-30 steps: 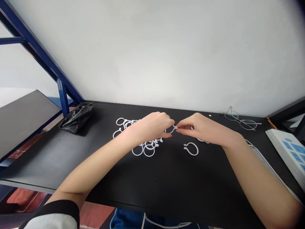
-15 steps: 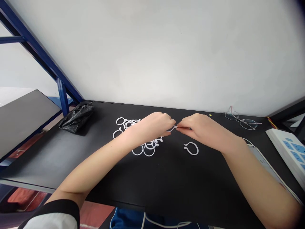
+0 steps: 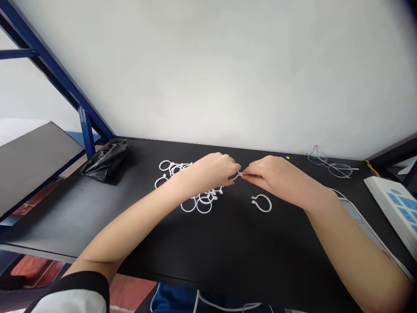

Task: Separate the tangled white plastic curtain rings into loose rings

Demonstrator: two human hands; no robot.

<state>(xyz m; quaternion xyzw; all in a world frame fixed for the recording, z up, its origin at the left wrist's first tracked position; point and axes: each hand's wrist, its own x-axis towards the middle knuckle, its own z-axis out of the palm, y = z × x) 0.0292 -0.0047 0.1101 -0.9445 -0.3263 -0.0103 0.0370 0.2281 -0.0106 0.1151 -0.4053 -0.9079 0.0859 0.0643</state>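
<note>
Between my two hands is a white plastic ring [image 3: 235, 176] with a clasp end. My left hand [image 3: 216, 171] is closed round its left side, so most of the ring is hidden behind the fingers. The thumb and fingers of my right hand [image 3: 265, 171] pinch the clasp end. A single white open ring [image 3: 265, 203] with two knobbed ends lies on the black table, below my right hand. Several more white rings [image 3: 203, 205] lie in a loose pile under and around my left wrist, which covers part of them.
A crumpled black plastic bag [image 3: 106, 161] lies at the table's back left. Eyeglasses [image 3: 332, 165] rest at the back right. A phone-like device [image 3: 361, 219] with a cable and a white device with blue buttons [image 3: 395, 202] are along the right. A blue metal frame [image 3: 85, 130] stands left.
Almost nothing differs. Both hands keep the same hold on the ring, and the view has shifted very slightly.
</note>
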